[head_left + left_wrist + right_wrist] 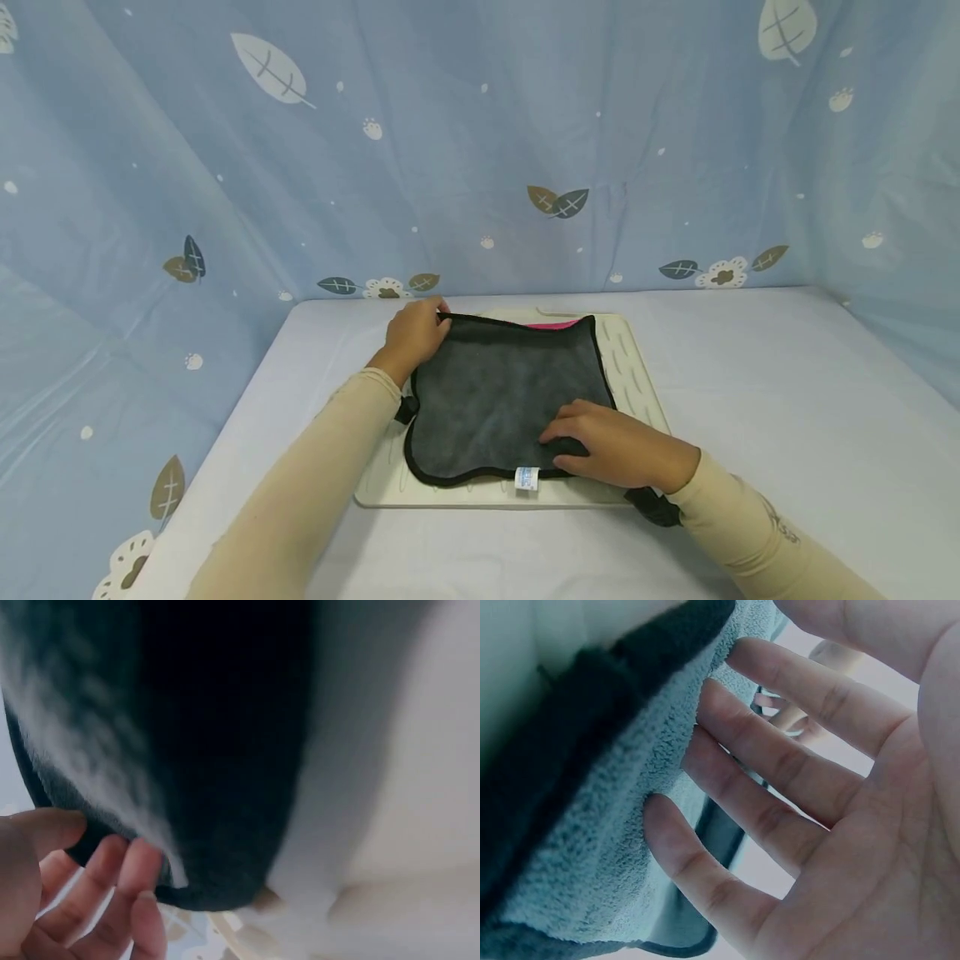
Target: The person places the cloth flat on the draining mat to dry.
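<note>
A dark grey towel (495,392) with black edging lies spread over a cream ridged board (637,375), its top edge slightly raised. My left hand (416,335) pinches the towel's far left corner between thumb and fingers; the left wrist view shows the dark edge (225,892) at those fingertips. Over the near right part, my right hand (615,446) touches the fuzzy surface with its fingertips, fingers fairly straight in the right wrist view. A white label (527,478) sticks out from the near edge. Behind the far edge shows a strip of pink (553,325).
The board rests on a table covered with a white cloth (765,400). A blue curtain (465,150) with a leaf pattern hangs behind the table and along its sides.
</note>
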Motion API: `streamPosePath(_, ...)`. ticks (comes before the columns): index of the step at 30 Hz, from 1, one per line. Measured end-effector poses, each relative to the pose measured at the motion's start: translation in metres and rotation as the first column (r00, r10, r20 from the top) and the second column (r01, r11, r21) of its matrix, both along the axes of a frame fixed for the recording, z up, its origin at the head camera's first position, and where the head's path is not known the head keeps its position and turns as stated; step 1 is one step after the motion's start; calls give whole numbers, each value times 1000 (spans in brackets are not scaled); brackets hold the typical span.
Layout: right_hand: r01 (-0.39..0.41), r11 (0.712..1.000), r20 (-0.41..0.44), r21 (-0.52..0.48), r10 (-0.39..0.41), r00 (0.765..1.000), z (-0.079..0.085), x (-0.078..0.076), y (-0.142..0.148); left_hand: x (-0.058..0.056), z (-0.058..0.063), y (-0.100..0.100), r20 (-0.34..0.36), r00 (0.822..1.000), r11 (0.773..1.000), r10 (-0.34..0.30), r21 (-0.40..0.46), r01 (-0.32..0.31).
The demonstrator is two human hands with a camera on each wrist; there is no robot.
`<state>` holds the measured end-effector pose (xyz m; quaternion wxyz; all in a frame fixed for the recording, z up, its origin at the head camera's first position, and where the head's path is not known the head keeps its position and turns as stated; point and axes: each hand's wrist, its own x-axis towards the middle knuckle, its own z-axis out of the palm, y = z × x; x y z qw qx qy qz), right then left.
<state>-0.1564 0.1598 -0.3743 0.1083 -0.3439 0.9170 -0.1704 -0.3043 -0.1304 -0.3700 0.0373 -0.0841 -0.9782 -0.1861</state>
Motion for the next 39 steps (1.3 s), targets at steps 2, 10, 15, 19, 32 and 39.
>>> streamPosePath(2,-2,1000,-4,1,2,1000,-1,0,0,-1,0,-1,21,999,1000,28,-4,-28)
streamPosePath(10,-7,1000,-15,-2,7,1000,0,0,-2,2,0,-6,79,997,1000,21,3,-21)
streamPosePath(15,-2,1000,-10,3,2,1000,1,2,-2,23,3,-3,23,998,998,-59,-14,59)
streamPosePath(19,-12,1000,-45,9,13,999,4,3,0,52,7,1,-5,989,988,-148,-46,148)
streamPosePath(32,-24,999,-102,42,28,994,8,5,4,141,17,5,8,891,886,-454,-95,453)
streamPosePath(39,-30,999,-132,40,35,991,8,4,5,158,12,9,122,838,823,-532,-160,545)
